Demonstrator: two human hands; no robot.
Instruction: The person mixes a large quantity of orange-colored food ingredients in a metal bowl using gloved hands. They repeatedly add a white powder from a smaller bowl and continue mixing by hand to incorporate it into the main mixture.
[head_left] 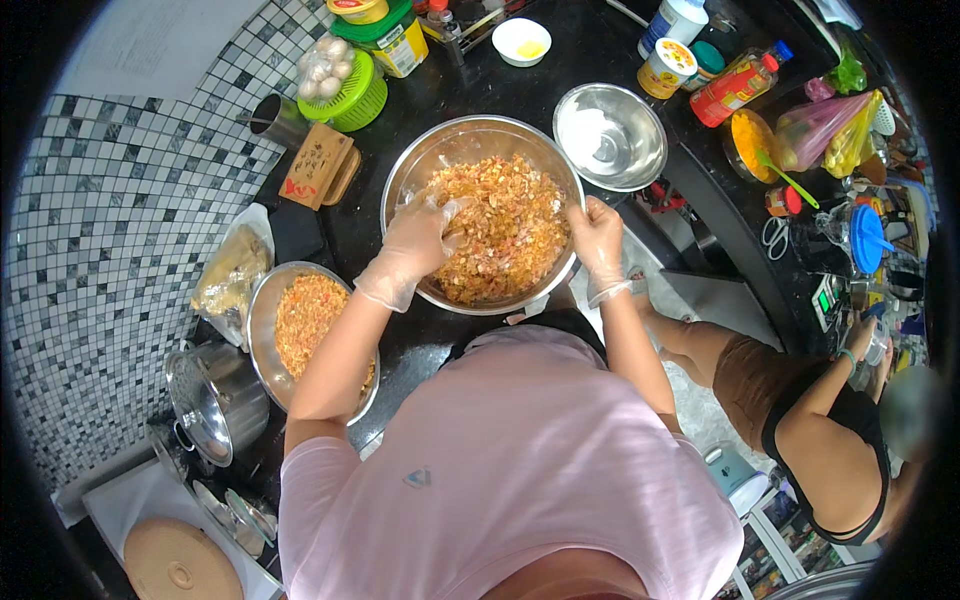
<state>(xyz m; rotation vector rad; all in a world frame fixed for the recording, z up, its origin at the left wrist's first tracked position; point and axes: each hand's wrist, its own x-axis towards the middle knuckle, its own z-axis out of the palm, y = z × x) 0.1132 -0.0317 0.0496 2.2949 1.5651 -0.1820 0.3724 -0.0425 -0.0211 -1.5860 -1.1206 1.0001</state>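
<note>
The left hand (418,240) and the right hand (597,240) wear thin, see-through gloves (385,287). A big metal bowl (470,135) sits in front of the person, near the edge of the black counter (400,345). It holds a heap of crumbly orange and brown mix (505,220). The left hand is inside the bowl, on the left part of the heap. Some of its fingertips are hard to see, so I cannot tell if it squeezes any mix. The right hand grips the rim of the bowl on the right side. Just beside the bowl, up and to the right, is a smaller shiny bowl (612,125). To the left, near the left arm, is another metal bowl (263,300) with more orange crumbly food (308,325) in it. A silver pot (225,385) stands next to that one. A brown wooden block (318,165) and a bright green basket (355,108) are up and to the left. Far to the right, another person (800,410) bends near a counter full of kitchen things.
</note>
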